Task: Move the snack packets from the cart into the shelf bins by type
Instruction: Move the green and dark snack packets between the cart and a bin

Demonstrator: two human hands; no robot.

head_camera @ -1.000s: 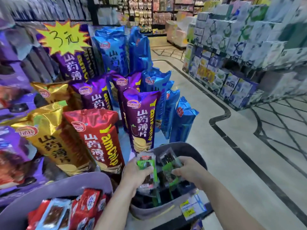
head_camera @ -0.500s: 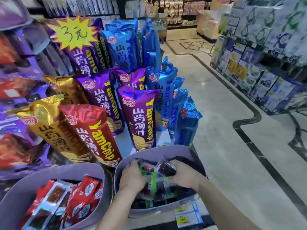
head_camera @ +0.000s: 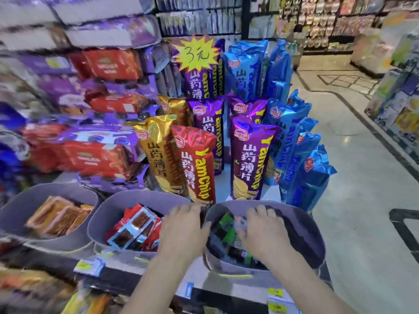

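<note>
My left hand (head_camera: 181,230) lies palm down with the fingers out straight and slack, gripping nothing. It sits across the near rim where the middle bin (head_camera: 127,198) meets the right bin (head_camera: 294,209). My right hand (head_camera: 263,234) is flat too, fingers loose and spread, resting inside the right bin on top of the green and dark packets (head_camera: 226,234) – it pinches none of them that I can see. Those small packets lie heaped in the bottom of that bin, between my two hands. The middle bin holds red packets (head_camera: 136,227) with clear windows. The left bin (head_camera: 34,193) holds orange-brown packets (head_camera: 59,216), blurred. Just behind the bins, tall YamChip bags stand upright in rows: a red bag (head_camera: 195,164), a purple bag (head_camera: 249,159), a gold bag (head_camera: 156,150) and blue bags (head_camera: 294,143) – with a yellow star price sign (head_camera: 197,53) above them. Yellow shelf tags (head_camera: 275,293) hang on the edge below the right bin.
</note>
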